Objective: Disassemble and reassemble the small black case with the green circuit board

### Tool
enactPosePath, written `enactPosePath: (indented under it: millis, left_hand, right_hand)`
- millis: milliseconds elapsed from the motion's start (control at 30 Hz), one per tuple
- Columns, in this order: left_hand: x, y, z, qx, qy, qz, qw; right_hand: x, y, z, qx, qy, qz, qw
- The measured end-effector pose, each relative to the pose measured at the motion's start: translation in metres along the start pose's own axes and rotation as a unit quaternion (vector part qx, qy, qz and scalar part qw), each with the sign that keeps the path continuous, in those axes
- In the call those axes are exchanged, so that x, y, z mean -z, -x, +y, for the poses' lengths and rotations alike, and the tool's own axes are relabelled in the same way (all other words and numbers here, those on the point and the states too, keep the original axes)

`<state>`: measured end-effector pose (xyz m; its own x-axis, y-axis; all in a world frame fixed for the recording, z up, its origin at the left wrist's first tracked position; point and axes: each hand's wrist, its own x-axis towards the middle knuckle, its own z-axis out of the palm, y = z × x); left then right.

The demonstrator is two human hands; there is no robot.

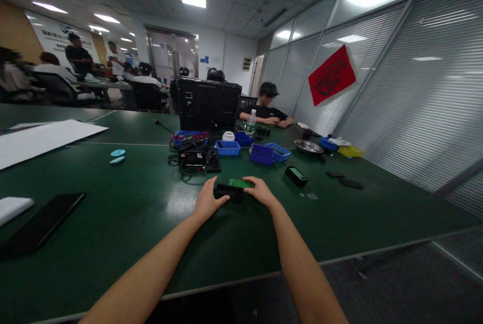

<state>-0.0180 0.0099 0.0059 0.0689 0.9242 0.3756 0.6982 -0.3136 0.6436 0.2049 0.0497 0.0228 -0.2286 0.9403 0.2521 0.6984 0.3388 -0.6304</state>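
My left hand [207, 200] is closed on the left end of a black plastic case [230, 193], its thumb along the near side. The case is at the middle of the green table. A green circuit board [238, 183] shows at the far upper edge of the case; whether it lies inside or just above, I cannot tell. My right hand [261, 192] pinches the board's right end, with its thumb near the case's right corner. To the right lies a second black case [296, 175] with a pale greenish panel in it.
Cables and a black adapter [193, 158] lie beyond my hands, beside blue bins [227, 148]. A monitor [210, 104] and a bottle [250, 122] stand farther back. A metal bowl [308, 147] is at right. Across the table sits a person [267, 105].
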Motion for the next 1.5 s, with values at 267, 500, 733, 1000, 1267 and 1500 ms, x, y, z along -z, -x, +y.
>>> enactPosePath:
  millis: [267,500,733,1000,1267,1500]
  left_hand:
    - [-0.001,0.001,-0.002,0.015,-0.014,-0.095,0.995]
    - [0.000,0.001,-0.001,0.012,-0.008,-0.087,0.996]
    - [0.003,0.001,0.000,0.007,0.002,-0.083,0.997]
    - [-0.003,0.000,-0.006,0.003,-0.006,-0.072,0.997]
    - [-0.002,0.000,-0.005,0.002,-0.032,-0.073,0.997]
    - [0.000,0.000,-0.001,0.035,-0.013,-0.081,0.996]
  right_hand:
    - [0.001,-0.001,0.006,-0.021,0.032,0.015,0.999]
    - [0.008,-0.005,0.005,-0.046,-0.138,0.158,0.977]
    - [0.005,0.003,-0.014,0.032,-0.266,0.016,0.963]
    - [0.007,0.006,-0.027,0.042,-0.159,-0.064,0.984]
    - [0.006,0.006,-0.029,0.026,-0.127,-0.067,0.989]
    - [0.003,0.008,-0.034,0.035,-0.110,-0.061,0.991]
